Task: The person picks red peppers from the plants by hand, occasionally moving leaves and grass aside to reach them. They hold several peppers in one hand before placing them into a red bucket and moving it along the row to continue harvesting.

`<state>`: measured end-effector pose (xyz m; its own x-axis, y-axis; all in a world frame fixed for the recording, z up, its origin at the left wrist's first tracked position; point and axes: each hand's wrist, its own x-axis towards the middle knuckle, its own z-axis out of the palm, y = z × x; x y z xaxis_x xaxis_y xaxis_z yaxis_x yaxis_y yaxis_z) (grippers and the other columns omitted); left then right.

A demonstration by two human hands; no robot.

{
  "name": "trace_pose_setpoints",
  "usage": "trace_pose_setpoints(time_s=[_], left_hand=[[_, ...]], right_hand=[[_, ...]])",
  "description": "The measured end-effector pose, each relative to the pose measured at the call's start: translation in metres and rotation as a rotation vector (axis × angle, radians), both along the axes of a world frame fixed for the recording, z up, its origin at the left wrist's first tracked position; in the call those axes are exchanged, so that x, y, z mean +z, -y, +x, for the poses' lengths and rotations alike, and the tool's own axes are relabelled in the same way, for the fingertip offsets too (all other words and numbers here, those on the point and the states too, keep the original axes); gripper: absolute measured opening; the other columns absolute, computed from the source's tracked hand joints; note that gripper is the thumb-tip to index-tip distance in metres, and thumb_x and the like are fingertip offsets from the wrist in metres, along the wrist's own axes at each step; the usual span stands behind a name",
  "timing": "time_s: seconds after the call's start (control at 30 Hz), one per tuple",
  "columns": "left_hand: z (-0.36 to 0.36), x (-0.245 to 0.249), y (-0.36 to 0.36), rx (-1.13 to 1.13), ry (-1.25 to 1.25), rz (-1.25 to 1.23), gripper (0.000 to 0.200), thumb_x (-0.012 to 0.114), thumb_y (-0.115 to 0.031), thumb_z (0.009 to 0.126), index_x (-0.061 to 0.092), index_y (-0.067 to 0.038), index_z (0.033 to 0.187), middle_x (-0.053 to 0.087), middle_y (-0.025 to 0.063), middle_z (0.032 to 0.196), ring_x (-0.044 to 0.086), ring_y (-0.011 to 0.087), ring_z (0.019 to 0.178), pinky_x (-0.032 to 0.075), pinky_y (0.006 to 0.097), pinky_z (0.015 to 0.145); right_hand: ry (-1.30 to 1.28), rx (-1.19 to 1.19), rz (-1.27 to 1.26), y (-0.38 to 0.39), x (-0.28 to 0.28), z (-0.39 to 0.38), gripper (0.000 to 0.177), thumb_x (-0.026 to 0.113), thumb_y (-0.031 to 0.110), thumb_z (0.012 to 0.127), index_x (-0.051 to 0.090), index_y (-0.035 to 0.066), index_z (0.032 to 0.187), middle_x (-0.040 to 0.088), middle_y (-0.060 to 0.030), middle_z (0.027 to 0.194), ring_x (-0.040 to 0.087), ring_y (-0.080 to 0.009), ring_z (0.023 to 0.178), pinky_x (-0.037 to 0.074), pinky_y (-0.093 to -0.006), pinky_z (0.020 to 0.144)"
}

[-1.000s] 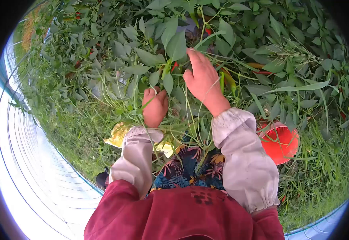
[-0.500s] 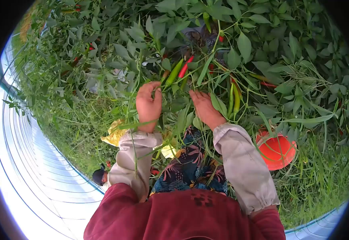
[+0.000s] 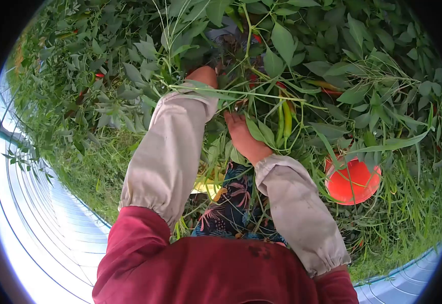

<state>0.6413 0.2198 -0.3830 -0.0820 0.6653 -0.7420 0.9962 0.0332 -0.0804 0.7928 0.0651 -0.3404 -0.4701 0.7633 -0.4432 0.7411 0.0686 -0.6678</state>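
Observation:
My left hand [image 3: 203,76] reaches deep into the pepper plants at the upper middle; its fingers are hidden by leaves and stems. Lower and to the right, my right hand [image 3: 243,134] is among the stems, its back up and its fingertips partly covered by foliage, so any hold is not visible. Just right of it hang green-yellow peppers [image 3: 287,120]. Red peppers [image 3: 253,81] show between the leaves above it. Another yellowish pepper [image 3: 323,85] lies farther right beside a red one.
A red bucket [image 3: 353,182] stands in the grass at the right. A yellow object [image 3: 206,187] lies below my hands, near my patterned trousers [image 3: 226,215]. Long grass blades cross in front of my left sleeve. White sheeting [image 3: 43,228] curves along the left.
My left hand has moved up and forward into the plants, its fingers now hidden. My right hand has shifted slightly left. The green and red peppers between my hands are no longer visible.

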Motion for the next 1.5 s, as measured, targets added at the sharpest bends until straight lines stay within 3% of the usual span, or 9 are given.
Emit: trace_pose_setpoints(time_s=[0.13, 0.2, 0.33, 0.53, 0.9, 1.03, 1.33, 1.43, 1.5], left_hand=[[-0.022, 0.021, -0.010, 0.304, 0.162, 0.022, 0.016, 0.066, -0.016, 0.080, 0.069, -0.003, 0.087, 0.069, 0.0124, 0.084, 0.066, 0.0259, 0.073, 0.053, 0.0364, 0.072], [-0.026, 0.055, -0.012, 0.956, 0.617, -0.088, 0.022, 0.064, -0.014, 0.083, 0.063, -0.002, 0.101, 0.068, 0.0084, 0.092, 0.065, 0.0181, 0.076, 0.054, 0.0338, 0.072], [-0.038, 0.105, 0.001, 1.031, 0.961, 0.017, 0.023, 0.060, -0.007, 0.091, 0.058, -0.001, 0.113, 0.066, 0.0109, 0.106, 0.065, 0.0185, 0.096, 0.052, 0.0326, 0.088], [-0.017, 0.166, 0.068, 0.737, 1.038, 0.499, 0.021, 0.055, 0.004, 0.092, 0.059, 0.002, 0.113, 0.065, 0.0142, 0.113, 0.062, 0.0207, 0.106, 0.048, 0.0332, 0.096], [0.012, 0.179, 0.107, 0.474, 0.899, 0.703, 0.022, 0.058, 0.013, 0.085, 0.062, 0.004, 0.105, 0.066, 0.0177, 0.112, 0.062, 0.0267, 0.112, 0.047, 0.0364, 0.099], [0.015, 0.179, 0.108, 0.409, 0.897, 0.743, 0.023, 0.059, 0.015, 0.083, 0.063, 0.004, 0.102, 0.066, 0.0178, 0.110, 0.062, 0.0291, 0.112, 0.048, 0.0380, 0.098], [0.022, 0.187, 0.113, 0.446, 0.859, 0.743, 0.023, 0.059, 0.013, 0.084, 0.062, 0.004, 0.104, 0.067, 0.0180, 0.108, 0.063, 0.0294, 0.110, 0.049, 0.0388, 0.098], [0.019, 0.211, 0.111, 0.561, 0.966, 0.805, 0.021, 0.058, 0.007, 0.088, 0.060, 0.004, 0.108, 0.066, 0.0197, 0.108, 0.063, 0.0336, 0.108, 0.049, 0.0445, 0.097], [0.011, 0.239, 0.099, 0.683, 1.093, 0.856, 0.021, 0.058, 0.002, 0.090, 0.058, 0.004, 0.111, 0.066, 0.0209, 0.109, 0.063, 0.0364, 0.106, 0.049, 0.0486, 0.097]], right_hand=[[0.021, 0.012, -0.032, 0.001, -0.005, -0.008, 0.064, 0.058, 0.000, 0.071, 0.044, 0.003, 0.134, 0.054, -0.0142, 0.127, 0.058, -0.0316, 0.106, 0.045, -0.0408, 0.091], [0.028, 0.033, -0.071, 0.001, -0.007, -0.013, 0.065, 0.059, 0.001, 0.071, 0.044, 0.004, 0.134, 0.053, -0.0142, 0.129, 0.058, -0.0311, 0.106, 0.045, -0.0408, 0.090], [0.023, -0.002, -0.065, -0.003, -0.001, -0.016, 0.065, 0.058, -0.001, 0.071, 0.042, 0.002, 0.135, 0.051, -0.0151, 0.133, 0.058, -0.0318, 0.106, 0.045, -0.0418, 0.092], [-0.025, -0.022, -0.121, -0.011, 0.005, -0.014, 0.073, 0.059, -0.002, 0.070, 0.038, 0.001, 0.140, 0.051, -0.0162, 0.132, 0.058, -0.0333, 0.104, 0.046, -0.0405, 0.091], [-0.093, -0.134, 0.207, 0.009, -0.013, -0.014, 0.073, 0.061, 0.006, 0.077, 0.033, 0.006, 0.145, 0.052, -0.0170, 0.132, 0.058, -0.0322, 0.108, 0.046, -0.0437, 0.089], [-0.121, -0.164, 0.065, 0.011, -0.015, -0.015, 0.076, 0.061, 0.011, 0.080, 0.027, 0.008, 0.148, 0.053, -0.0175, 0.133, 0.057, -0.0324, 0.113, 0.045, -0.0449, 0.091], [-0.080, -0.110, -0.097, -0.004, 0.011, -0.002, 0.091, 0.065, 0.005, 0.072, 0.021, 0.010, 0.151, 0.048, -0.0197, 0.139, 0.054, -0.0331, 0.120, 0.042, -0.0440, 0.099], [-0.123, -0.108, -0.113, -0.004, 0.014, 0.000, 0.087, 0.060, 0.001, 0.073, 0.022, 0.010, 0.151, 0.045, -0.0212, 0.141, 0.050, -0.0335, 0.124, 0.041, -0.0414, 0.101], [-0.158, -0.196, -0.064, 0.006, 0.012, -0.008, 0.063, 0.044, 0.003, 0.084, 0.031, 0.006, 0.146, 0.047, -0.0170, 0.141, 0.053, -0.0348, 0.119, 0.044, -0.0469, 0.097]])
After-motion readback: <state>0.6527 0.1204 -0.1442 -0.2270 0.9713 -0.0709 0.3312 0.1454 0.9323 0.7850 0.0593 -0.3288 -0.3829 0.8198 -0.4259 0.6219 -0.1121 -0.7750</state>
